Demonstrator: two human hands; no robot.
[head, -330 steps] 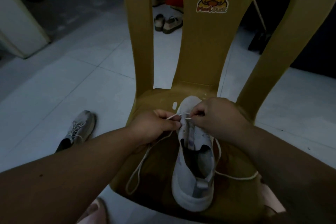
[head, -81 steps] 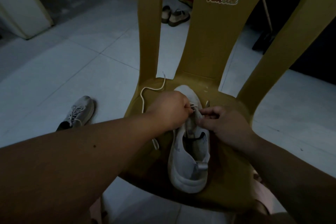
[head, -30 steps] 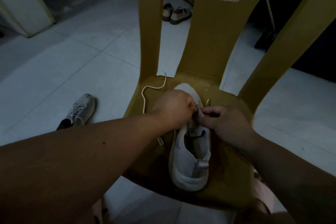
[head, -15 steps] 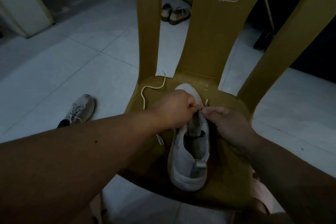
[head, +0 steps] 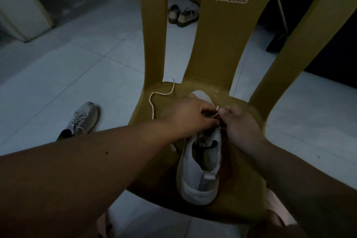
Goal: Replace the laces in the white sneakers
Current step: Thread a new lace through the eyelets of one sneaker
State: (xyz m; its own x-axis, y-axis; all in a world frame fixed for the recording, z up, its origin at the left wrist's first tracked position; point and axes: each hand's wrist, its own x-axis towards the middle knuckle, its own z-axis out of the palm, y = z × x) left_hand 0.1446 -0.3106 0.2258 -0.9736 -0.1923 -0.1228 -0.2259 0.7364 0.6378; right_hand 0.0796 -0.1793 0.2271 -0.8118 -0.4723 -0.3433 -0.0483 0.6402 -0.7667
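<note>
The white sneaker [head: 195, 176] sits toe-far on the yellow chair [head: 216, 44] seat. Over its eyelets, the left hand [head: 190, 117] and right hand [head: 239, 123] have their fingers pinched on the lace [head: 152, 100], whose loose end trails far left.

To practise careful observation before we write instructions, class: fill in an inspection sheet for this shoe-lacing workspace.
Surface: yellow plastic chair seat.
Job's things: white sneaker, toe toward the backrest; lace part-threaded, loose end trailing left; second sneaker, laced, lying left of the chair.
Clutter: sandals behind the chair.
Hands: left hand and right hand pinch the lace at the eyelets.
Cables: nothing seen.
Surroundings: pale tiled floor, dim light.
</note>
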